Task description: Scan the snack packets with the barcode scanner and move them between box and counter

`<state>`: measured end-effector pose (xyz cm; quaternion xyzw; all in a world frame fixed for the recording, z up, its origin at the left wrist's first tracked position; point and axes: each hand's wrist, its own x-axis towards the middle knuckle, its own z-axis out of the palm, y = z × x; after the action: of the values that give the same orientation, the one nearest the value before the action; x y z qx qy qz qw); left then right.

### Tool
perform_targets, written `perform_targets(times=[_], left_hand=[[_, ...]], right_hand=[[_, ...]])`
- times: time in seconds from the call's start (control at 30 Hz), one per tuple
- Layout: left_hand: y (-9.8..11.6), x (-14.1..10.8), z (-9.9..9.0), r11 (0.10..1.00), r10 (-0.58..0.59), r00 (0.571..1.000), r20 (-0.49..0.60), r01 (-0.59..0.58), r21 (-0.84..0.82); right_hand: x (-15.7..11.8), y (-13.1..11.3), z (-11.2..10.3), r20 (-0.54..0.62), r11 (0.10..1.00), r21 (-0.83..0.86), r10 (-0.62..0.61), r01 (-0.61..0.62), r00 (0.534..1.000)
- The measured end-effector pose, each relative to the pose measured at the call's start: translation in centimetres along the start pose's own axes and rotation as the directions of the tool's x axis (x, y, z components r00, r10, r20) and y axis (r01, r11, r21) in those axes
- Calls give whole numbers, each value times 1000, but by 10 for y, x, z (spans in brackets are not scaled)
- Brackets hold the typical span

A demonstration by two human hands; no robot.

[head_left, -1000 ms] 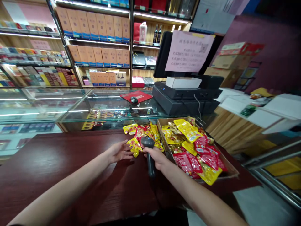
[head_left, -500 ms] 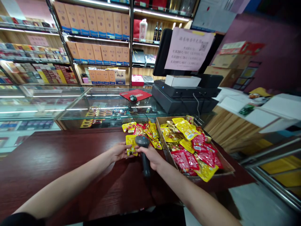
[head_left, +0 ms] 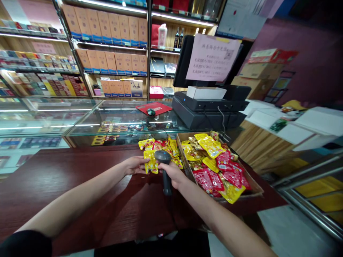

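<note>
At the counter (head_left: 66, 192), left hand (head_left: 134, 166) touches one packet (head_left: 151, 161), right hand (head_left: 171, 175) grips one scanner (head_left: 166, 184).

The left hand (head_left: 133, 165) has come onto the yellow snack packet (head_left: 150, 161)

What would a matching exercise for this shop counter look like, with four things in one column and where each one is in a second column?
Things:
1. scanner
2. mouse
3. pink notice
4. red packets

Places:
A. on red mat
B. in right hand
C. in cardboard tray
D. on monitor

Pairs: 1-B, 2-A, 3-D, 4-C
</note>
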<state>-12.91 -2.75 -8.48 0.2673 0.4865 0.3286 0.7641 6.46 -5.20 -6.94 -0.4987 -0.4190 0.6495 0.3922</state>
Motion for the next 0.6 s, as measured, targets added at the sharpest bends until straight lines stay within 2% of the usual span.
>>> perform_targets(times=[0.13,0.3,0.37,0.6], left_hand=[[14,9,-4,1000,31,999,-32,-31,2],[27,18,1,998,58,992,-109,-57,8],[30,20,4,998,63,990,-127,-63,5],[30,24,6,997,76,985,-153,-70,43]], right_hand=[[-16,-3,3,2,998,-47,-46,46,999],[-29,6,11,117,994,9,112,-113,987],[-31,9,15,159,989,36,134,-141,978],[-41,7,24,179,996,-1,89,-91,980]])
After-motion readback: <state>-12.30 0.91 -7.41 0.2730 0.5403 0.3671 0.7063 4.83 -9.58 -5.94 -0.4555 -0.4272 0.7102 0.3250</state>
